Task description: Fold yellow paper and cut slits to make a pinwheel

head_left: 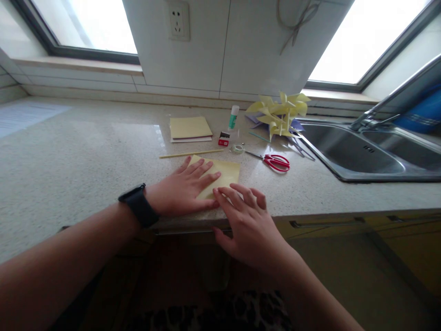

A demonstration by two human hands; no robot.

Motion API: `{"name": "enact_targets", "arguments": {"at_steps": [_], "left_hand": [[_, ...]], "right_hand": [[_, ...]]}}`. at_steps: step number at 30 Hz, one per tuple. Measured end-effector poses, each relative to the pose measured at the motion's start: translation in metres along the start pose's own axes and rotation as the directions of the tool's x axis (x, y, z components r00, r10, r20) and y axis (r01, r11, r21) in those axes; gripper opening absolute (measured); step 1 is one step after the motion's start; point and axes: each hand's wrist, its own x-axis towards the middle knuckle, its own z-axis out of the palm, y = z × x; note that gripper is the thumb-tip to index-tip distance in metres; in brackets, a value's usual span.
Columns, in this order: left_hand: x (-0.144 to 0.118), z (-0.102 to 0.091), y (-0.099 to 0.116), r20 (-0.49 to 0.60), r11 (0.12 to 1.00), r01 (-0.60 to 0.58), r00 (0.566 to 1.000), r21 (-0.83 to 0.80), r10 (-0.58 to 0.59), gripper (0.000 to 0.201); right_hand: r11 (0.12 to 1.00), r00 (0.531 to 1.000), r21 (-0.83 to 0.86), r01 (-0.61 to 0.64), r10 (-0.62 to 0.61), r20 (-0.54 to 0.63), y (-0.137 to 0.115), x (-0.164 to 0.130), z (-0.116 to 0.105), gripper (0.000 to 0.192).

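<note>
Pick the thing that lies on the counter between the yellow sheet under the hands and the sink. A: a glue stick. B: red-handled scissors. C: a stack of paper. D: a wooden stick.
B: the red-handled scissors lie on the counter right of the yellow sheet, before the sink.

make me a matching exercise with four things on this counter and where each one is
Things:
1. yellow sheet
2. red scissors
3. paper pinwheels
4. glue stick

Places:
a. standing upright near the back wall
b. under the left hand
c. lying between the sheet and the sink
d. piled at the sink's far left corner

Pairs: 1-b, 2-c, 3-d, 4-a
</note>
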Motion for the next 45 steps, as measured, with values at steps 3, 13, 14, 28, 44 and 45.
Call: {"name": "enact_targets", "arguments": {"at_steps": [3, 13, 14, 28, 44, 45], "left_hand": [[0.000, 0.001, -0.001, -0.009, 1.000, -0.006, 1.000, 0.001, 0.006, 0.085], [0.000, -0.002, 0.002, 0.016, 1.000, 0.016, 1.000, 0.014, -0.017, 0.083], [0.000, -0.001, 0.001, 0.016, 1.000, 0.015, 1.000, 0.014, -0.015, 0.083], [0.000, 0.000, 0.002, -0.008, 1.000, 0.021, 1.000, 0.011, -0.021, 0.081], [0.000, 0.000, 0.002, 0.008, 0.999, 0.026, 1.000, 0.044, -0.027, 0.084], [0.000, 0.000, 0.002, 0.008, 0.999, 0.026, 1.000, 0.047, -0.026, 0.084]], "right_hand": [[0.999, 0.999, 0.029, 0.030, -0.030, -0.013, 0.002, -0.002, 0.000, 0.051], [0.991, 0.986, 0.033, 0.126, -0.122, -0.110, 0.010, -0.028, 0.002, 0.047], [0.991, 0.986, 0.036, 0.126, -0.122, -0.113, 0.011, -0.030, 0.002, 0.046], [0.993, 0.973, 0.018, 0.118, -0.112, -0.203, 0.008, -0.041, 0.007, 0.046], [0.996, 0.987, 0.068, 0.059, -0.048, -0.155, 0.009, -0.033, 0.004, 0.039], [0.994, 0.985, 0.087, 0.065, -0.050, -0.165, 0.010, -0.032, 0.004, 0.034]]}}
